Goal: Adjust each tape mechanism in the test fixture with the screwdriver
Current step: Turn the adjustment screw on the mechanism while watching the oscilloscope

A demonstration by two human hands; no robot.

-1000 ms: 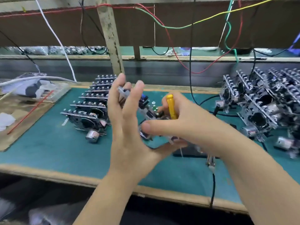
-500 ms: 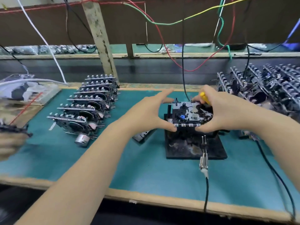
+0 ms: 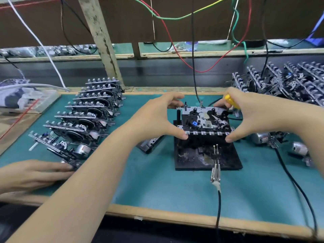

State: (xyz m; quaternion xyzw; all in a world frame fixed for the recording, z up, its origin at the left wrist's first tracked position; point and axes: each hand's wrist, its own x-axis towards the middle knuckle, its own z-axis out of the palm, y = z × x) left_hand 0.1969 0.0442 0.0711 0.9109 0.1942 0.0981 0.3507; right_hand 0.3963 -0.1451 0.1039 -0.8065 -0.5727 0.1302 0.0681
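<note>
A tape mechanism (image 3: 205, 120) sits on the black test fixture (image 3: 192, 160) in the middle of the green mat. My left hand (image 3: 154, 118) pinches its left end, thumb on the front key row and fingers over the back edge. My right hand (image 3: 254, 116) clasps the right end the same way, thumb at the front corner. The yellow-handled screwdriver (image 3: 229, 100) is tucked in the curled fingers of that hand, its tip hidden behind the mechanism.
A row of several mechanisms (image 3: 87, 116) stands on the left, and a pile of more (image 3: 289, 85) at the right rear. Another person's hand (image 3: 31, 172) rests at the row's near end. A crocodile clip on a black lead (image 3: 216, 172) lies across the fixture's front. Loose motors (image 3: 299, 148) lie on the right.
My hands brought the mechanism down from in front of me and set it on the fixture. Another person's hand has come in at the lower left with a mechanism.
</note>
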